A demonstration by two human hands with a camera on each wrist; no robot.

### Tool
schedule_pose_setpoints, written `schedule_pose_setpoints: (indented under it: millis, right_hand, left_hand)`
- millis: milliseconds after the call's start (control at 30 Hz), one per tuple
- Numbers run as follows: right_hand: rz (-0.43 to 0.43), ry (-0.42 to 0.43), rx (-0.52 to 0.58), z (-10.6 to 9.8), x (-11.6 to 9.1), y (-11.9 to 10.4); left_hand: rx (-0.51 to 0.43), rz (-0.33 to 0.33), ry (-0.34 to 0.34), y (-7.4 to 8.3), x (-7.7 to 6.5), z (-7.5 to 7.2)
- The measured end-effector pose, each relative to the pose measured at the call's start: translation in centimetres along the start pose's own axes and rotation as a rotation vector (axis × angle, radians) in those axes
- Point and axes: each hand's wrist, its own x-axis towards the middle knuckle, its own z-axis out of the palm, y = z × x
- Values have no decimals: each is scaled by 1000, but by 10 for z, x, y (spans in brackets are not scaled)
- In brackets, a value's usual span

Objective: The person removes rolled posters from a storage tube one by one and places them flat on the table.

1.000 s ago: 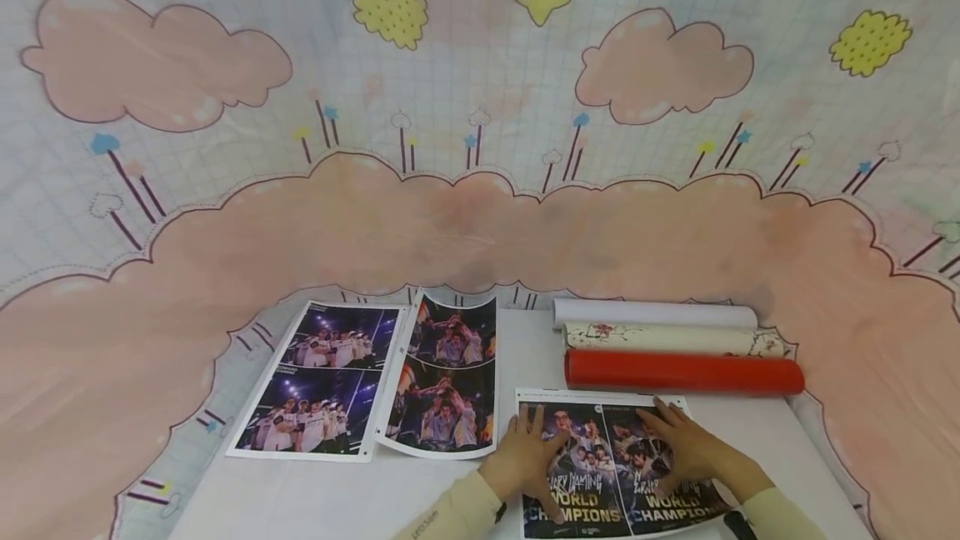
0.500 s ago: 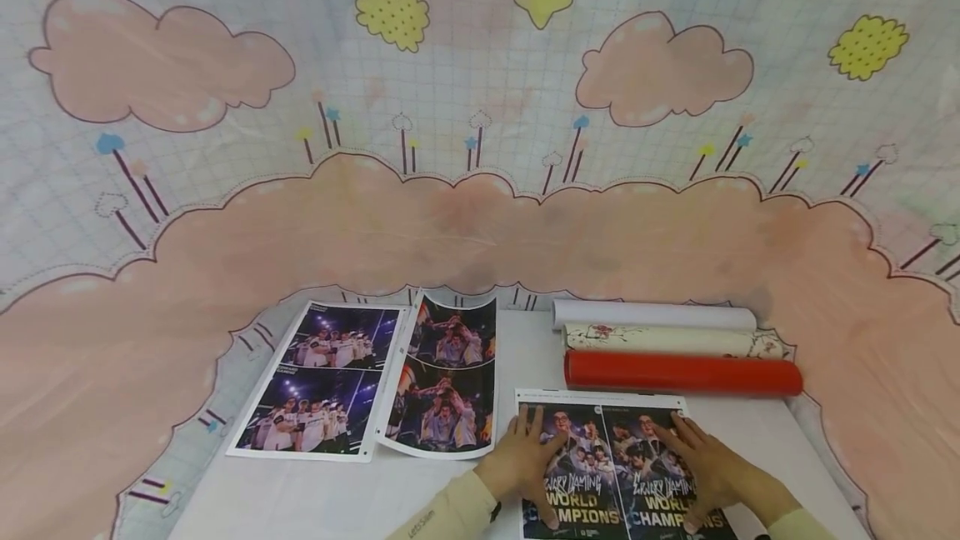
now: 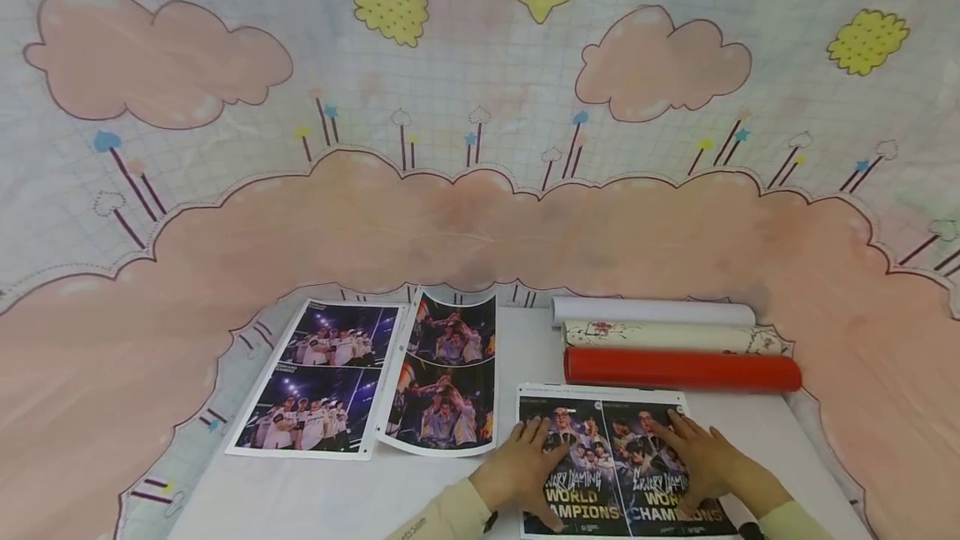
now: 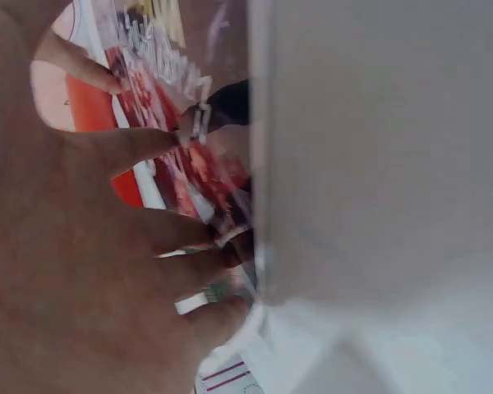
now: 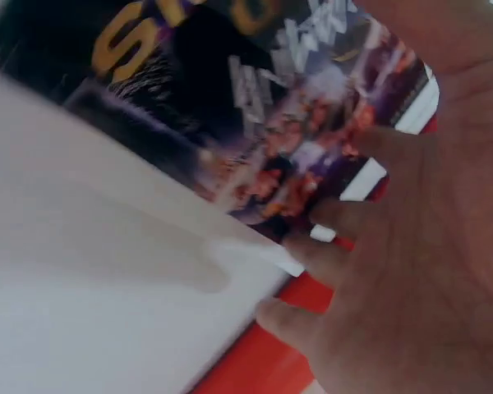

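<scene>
A printed poster sheet (image 3: 585, 486) with two dark panels reading "World Champions" lies on the white table, its white top margin showing. My left hand (image 3: 525, 461) rests with spread fingers on its left side. On the right side of the sheet, my right hand (image 3: 708, 465) lies with fingers spread over the print. In the left wrist view, fingers of the left hand (image 4: 107, 222) reach along the sheet's edge. The right wrist view has the right hand (image 5: 394, 222) with its fingertips along the sheet's edge, close to the red roll.
Two more printed photo sheets, a left one (image 3: 322, 423) and a curved one (image 3: 450, 415), lie on the left of the table (image 3: 300, 498). Behind the poster are a red roll (image 3: 682, 369), a floral roll (image 3: 675, 337) and a white roll (image 3: 652, 311). A cloud-patterned cloth (image 3: 465, 232) hangs behind.
My right hand has moved outward to the right, uncovering more of the right panel, and now lies near the sheet's right edge. My left hand stays on the left side, shifted slightly.
</scene>
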Motion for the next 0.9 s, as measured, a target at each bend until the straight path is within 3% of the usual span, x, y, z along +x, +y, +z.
schedule_pose_setpoints:
  millis: [100,400,667,900]
  right_hand:
    - [24,19,33,-5,-4,-4]
    - [-71,207,-34,-22,-14,-14]
    - [-127,251,-44,-35,-17,-27]
    - [-233,381,-71,-51,-19,-46]
  left_hand:
    - [-12,34,30,0,0,2]
    - [-11,127,213,-2,-3,1]
    - [-28,136,303,-2,-13,-8]
    - [-126,101,384,-11,-30,-23]
